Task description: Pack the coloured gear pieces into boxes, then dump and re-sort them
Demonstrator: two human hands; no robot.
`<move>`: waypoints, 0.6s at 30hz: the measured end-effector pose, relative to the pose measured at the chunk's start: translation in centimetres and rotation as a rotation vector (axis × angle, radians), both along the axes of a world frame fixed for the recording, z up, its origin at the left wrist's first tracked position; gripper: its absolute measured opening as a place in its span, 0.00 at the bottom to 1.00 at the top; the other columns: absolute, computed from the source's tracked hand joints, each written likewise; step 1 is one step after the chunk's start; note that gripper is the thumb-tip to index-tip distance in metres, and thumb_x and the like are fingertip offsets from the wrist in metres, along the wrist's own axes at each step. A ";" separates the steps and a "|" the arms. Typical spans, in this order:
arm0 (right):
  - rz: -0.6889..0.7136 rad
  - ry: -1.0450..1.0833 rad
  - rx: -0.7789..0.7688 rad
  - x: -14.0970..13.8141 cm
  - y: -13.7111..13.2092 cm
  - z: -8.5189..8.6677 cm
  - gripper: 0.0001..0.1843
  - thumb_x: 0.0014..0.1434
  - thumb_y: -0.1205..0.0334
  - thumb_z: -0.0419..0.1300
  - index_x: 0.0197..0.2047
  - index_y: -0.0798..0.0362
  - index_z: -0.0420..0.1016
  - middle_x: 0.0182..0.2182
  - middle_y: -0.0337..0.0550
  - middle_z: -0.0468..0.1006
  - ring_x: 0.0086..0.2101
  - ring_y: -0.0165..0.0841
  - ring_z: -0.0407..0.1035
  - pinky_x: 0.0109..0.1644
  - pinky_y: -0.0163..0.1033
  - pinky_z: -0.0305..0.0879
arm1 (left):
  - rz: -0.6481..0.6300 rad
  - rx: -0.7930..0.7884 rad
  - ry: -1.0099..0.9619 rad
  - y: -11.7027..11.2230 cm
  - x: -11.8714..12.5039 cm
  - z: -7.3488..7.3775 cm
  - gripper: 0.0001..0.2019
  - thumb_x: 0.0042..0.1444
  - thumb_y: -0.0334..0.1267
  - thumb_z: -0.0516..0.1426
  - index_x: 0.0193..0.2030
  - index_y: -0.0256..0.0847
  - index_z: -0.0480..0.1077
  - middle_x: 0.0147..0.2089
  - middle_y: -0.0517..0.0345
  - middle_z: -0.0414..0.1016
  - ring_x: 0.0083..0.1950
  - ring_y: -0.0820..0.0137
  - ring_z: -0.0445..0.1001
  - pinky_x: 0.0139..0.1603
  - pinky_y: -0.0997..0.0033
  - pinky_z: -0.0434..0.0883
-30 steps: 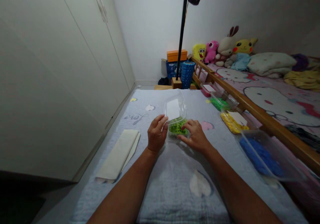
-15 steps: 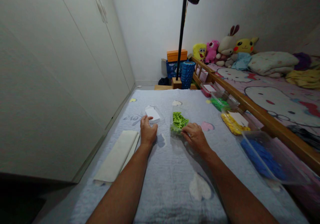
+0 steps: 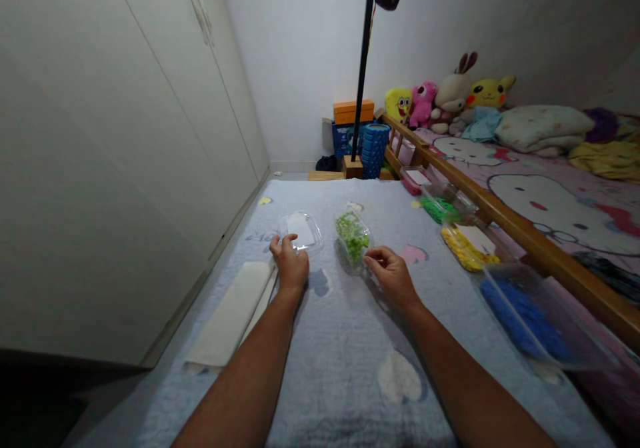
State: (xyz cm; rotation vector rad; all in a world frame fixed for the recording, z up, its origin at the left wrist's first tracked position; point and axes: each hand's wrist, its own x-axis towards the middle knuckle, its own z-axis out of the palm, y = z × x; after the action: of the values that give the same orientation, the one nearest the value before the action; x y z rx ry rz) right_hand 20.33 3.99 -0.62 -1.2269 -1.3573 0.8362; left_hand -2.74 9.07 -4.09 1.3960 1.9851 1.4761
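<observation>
My right hand (image 3: 393, 273) pinches the near right edge of a clear plastic box (image 3: 369, 223) that holds light green pieces (image 3: 354, 233). The box looks tilted, and the fingertips on its far side are hidden. Over to the left, a clear plastic lid (image 3: 318, 228) lies on the cloth with a white card (image 3: 301, 229) in it. My left hand (image 3: 291, 266) is at the near left edge of this lid, with thumb and index finger apart. Its fingertips overlap the rim.
A folded cream cloth (image 3: 233, 311) lies by my left forearm. Along the wooden bed rail (image 3: 480, 201) stand boxes of blue (image 3: 523, 315), yellow (image 3: 467, 248), green (image 3: 437, 208) and red (image 3: 413, 180) contents. A black pole (image 3: 362, 75) rises beyond the far edge.
The box of green pieces has turned and tilted in my right hand. My left hand has shifted slightly left, and the lid has moved a little the same way.
</observation>
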 end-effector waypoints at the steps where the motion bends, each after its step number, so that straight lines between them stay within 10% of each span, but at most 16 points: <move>1: -0.005 0.027 -0.022 -0.1 0.0 -0.1 0.11 0.53 0.52 0.64 0.30 0.50 0.74 0.29 0.39 0.74 0.32 0.34 0.69 0.37 0.39 0.65 | 0.003 0.000 -0.010 0.0 -0.1 0.0 0.23 0.46 0.20 0.55 0.50 0.39 0.70 0.64 0.44 0.56 0.73 0.55 0.57 0.75 0.50 0.55; 10: -0.083 0.013 -0.017 0.6 0.4 -0.3 0.09 0.50 0.54 0.63 0.26 0.50 0.73 0.26 0.38 0.70 0.30 0.33 0.65 0.35 0.38 0.64 | 0.003 0.024 -0.042 0.2 -0.6 0.1 0.21 0.47 0.21 0.53 0.49 0.39 0.72 0.55 0.47 0.68 0.58 0.61 0.72 0.66 0.53 0.68; 18: -0.052 0.467 -0.166 -0.5 0.3 -0.9 0.16 0.46 0.49 0.70 0.32 0.49 0.72 0.27 0.34 0.72 0.28 0.31 0.69 0.37 0.41 0.74 | -0.001 0.117 -0.005 0.4 -0.7 0.0 0.23 0.50 0.23 0.53 0.53 0.37 0.73 0.55 0.44 0.70 0.61 0.59 0.71 0.66 0.54 0.69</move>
State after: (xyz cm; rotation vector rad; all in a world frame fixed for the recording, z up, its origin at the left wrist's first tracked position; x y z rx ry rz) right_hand 19.86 4.33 -1.55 -1.0975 -0.8898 1.1331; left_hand -3.39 9.44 -4.14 1.4382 1.9225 1.6173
